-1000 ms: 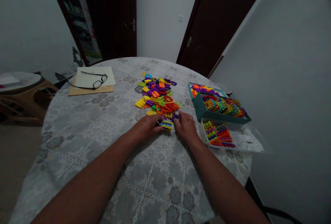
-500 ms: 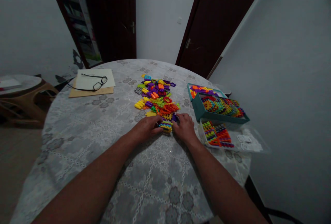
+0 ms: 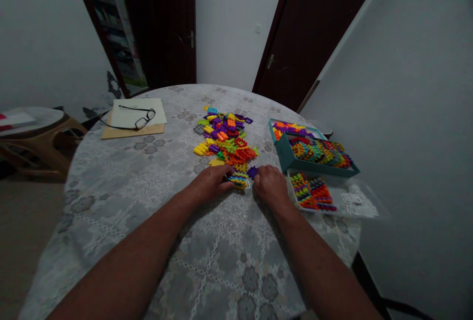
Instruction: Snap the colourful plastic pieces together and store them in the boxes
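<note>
My left hand (image 3: 210, 182) is closed around the left end of a small stack of flat plastic interlocking blocks (image 3: 238, 181), with yellow, blue and purple layers, low over the table. My right hand (image 3: 272, 186) is just right of the stack and apart from it. Its curled fingers pinch the edge of a dark purple interlocking block (image 3: 253, 172); the fingertips are partly hidden. Directly beyond both hands lies a loose heap of colourful interlocking blocks (image 3: 231, 135), in orange, yellow, purple, red and green.
To the right stand a teal box (image 3: 318, 162) of stacked blocks, its lid (image 3: 271, 128) with more pieces, and a clear plastic tub (image 3: 291, 192) holding blocks. Eyeglasses (image 3: 141, 122) rest on papers (image 3: 158, 108) at the left. A patterned cloth (image 3: 207, 256) covers the round table.
My right hand has moved a little right, away from the stack, and the purple block has shifted with it. My left hand keeps its hold on the stack. The camera view has shifted slightly.
</note>
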{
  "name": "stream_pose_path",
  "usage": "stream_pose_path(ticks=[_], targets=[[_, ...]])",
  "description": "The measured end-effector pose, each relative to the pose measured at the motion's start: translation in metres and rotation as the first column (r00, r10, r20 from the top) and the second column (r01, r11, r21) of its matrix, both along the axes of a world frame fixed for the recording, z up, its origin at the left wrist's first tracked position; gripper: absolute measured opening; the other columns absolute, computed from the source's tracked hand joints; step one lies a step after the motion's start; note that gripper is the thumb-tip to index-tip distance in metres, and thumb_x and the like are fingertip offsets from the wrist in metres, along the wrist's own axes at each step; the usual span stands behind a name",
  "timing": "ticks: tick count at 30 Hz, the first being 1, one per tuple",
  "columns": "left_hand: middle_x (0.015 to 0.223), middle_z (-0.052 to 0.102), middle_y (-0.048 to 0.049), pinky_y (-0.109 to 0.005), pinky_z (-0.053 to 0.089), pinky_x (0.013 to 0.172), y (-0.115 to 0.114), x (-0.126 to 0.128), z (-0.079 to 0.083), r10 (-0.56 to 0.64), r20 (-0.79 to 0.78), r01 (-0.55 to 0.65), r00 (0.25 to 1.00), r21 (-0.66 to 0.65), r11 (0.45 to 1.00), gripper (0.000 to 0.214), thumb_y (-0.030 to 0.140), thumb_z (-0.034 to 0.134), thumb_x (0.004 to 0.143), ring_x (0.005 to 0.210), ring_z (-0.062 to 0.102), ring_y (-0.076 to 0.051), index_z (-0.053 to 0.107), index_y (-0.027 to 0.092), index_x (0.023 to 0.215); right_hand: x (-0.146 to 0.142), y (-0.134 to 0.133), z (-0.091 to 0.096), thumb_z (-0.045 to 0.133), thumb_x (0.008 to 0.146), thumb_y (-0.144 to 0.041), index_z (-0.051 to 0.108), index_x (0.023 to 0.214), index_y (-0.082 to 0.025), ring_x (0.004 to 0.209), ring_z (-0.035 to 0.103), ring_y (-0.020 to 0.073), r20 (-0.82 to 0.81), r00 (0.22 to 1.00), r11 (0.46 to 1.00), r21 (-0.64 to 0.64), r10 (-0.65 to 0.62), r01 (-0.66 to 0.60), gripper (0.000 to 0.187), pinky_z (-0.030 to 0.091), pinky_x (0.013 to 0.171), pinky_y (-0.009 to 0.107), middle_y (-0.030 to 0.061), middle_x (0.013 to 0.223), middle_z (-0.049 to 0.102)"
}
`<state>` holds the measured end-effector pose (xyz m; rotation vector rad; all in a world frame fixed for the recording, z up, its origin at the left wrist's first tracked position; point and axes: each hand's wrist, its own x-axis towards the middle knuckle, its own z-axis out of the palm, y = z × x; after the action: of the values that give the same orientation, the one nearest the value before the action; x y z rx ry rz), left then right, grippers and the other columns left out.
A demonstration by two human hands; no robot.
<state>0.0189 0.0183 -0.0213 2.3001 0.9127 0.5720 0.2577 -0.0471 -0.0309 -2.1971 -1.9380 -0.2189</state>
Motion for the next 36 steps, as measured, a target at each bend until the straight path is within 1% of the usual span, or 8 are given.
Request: stream_pose_path(ticks=[3, 8, 13, 17, 22, 25, 28, 36], targets=[[0.096, 0.076, -0.0030, -0.030, 0.045, 0.079, 0.001, 0.000, -0.001, 0.004, -0.005, -0.004, 1.000, 0.001, 1.000, 0.016, 0.026, 0.077, 0.094, 0.084, 0.065, -0.020, 0.072, 0.021, 0.108, 0.000, -0.002, 0.006, 0.057, 0.107, -0.023, 0.075, 0.109, -0.016, 0.106, 0.067, 0.0300, -0.003, 1.000, 0.998, -0.063, -0.020, 0.020, 0.020, 0.047, 0.091, 0.038, 0.0176, 0.110, 0.074], [0.101, 0.077, -0.0043, -0.030, 0.045, 0.080, 0.001, 0.000, 0.000, 0.006, -0.020, -0.006, 1.000, -0.004, 1.000, 0.019, 0.025, 0.078, 0.094, 0.089, 0.067, -0.021, 0.072, 0.021, 0.111, -0.003, -0.008, 0.011, 0.065, 0.106, -0.049, 0.074, 0.121, -0.018, 0.116, 0.064, 0.0306, 0.005, 1.000, 0.994, -0.112, -0.012, 0.013, 0.036, 0.046, 0.094, 0.037, 0.0157, 0.123, 0.072], [0.101, 0.077, -0.0044, -0.031, 0.045, 0.083, 0.001, 0.000, -0.003, -0.007, 0.000, 0.007, 1.000, 0.012, 1.000, 0.016, 0.024, 0.077, 0.095, 0.089, 0.067, -0.021, 0.073, 0.021, 0.111, -0.002, -0.010, 0.011, 0.059, 0.110, -0.037, 0.073, 0.119, -0.017, 0.116, 0.064, 0.0296, 0.025, 0.999, 0.993, -0.114, 0.033, -0.030, 0.026, 0.045, 0.096, 0.036, 0.0162, 0.120, 0.073], [0.097, 0.075, -0.0040, -0.031, 0.045, 0.081, 0.003, 0.000, -0.006, -0.012, -0.006, 0.012, 1.000, 0.009, 1.000, 0.017, 0.022, 0.078, 0.094, 0.086, 0.066, -0.021, 0.073, 0.021, 0.111, 0.005, -0.007, 0.008, 0.045, 0.115, -0.028, 0.070, 0.113, -0.017, 0.102, 0.068, 0.0264, 0.016, 0.999, 0.996, -0.082, 0.048, -0.046, 0.027, 0.044, 0.087, 0.034, 0.0147, 0.109, 0.075], [0.103, 0.077, -0.0053, -0.033, 0.048, 0.084, 0.001, 0.000, -0.004, 0.006, -0.002, -0.005, 1.000, 0.019, 1.000, 0.021, 0.025, 0.077, 0.095, 0.090, 0.069, -0.022, 0.073, 0.023, 0.115, 0.012, -0.003, 0.002, 0.041, 0.115, -0.024, 0.069, 0.106, -0.017, 0.090, 0.068, 0.0238, -0.096, 0.990, 0.992, 0.082, 0.106, -0.098, 0.030, 0.047, 0.082, 0.032, 0.0120, 0.098, 0.073], [0.103, 0.079, -0.0050, -0.033, 0.049, 0.085, 0.002, 0.000, -0.004, -0.002, 0.019, 0.002, 1.000, 0.020, 1.000, 0.019, 0.027, 0.075, 0.096, 0.091, 0.070, -0.022, 0.074, 0.023, 0.114, 0.009, -0.003, -0.003, 0.041, 0.115, -0.025, 0.071, 0.112, -0.018, 0.098, 0.070, 0.0247, -0.210, 0.933, 0.946, 0.211, 0.292, -0.248, 0.031, 0.051, 0.091, 0.033, 0.0128, 0.106, 0.075], [0.101, 0.080, -0.0042, -0.032, 0.051, 0.084, 0.004, -0.001, -0.007, 0.007, 0.031, -0.007, 1.000, 0.017, 1.000, 0.020, 0.027, 0.073, 0.095, 0.090, 0.071, -0.022, 0.076, 0.023, 0.114, 0.001, -0.003, -0.007, 0.045, 0.115, -0.029, 0.073, 0.116, -0.021, 0.101, 0.072, 0.0244, -0.305, 0.847, 0.897, 0.227, 0.435, -0.379, 0.029, 0.054, 0.094, 0.034, 0.0118, 0.109, 0.077], [0.113, 0.085, -0.0083, -0.038, 0.057, 0.095, 0.012, -0.002, -0.013, 0.017, 0.038, -0.019, 0.999, 0.043, 0.999, 0.034, 0.028, 0.073, 0.092, 0.099, 0.077, -0.027, 0.080, 0.023, 0.125, -0.011, -0.003, -0.005, 0.051, 0.114, -0.032, 0.075, 0.126, -0.025, 0.106, 0.076, 0.0237, -0.496, 0.725, 0.879, 0.280, 0.478, -0.387, 0.028, 0.057, 0.098, 0.035, 0.0085, 0.117, 0.081]])
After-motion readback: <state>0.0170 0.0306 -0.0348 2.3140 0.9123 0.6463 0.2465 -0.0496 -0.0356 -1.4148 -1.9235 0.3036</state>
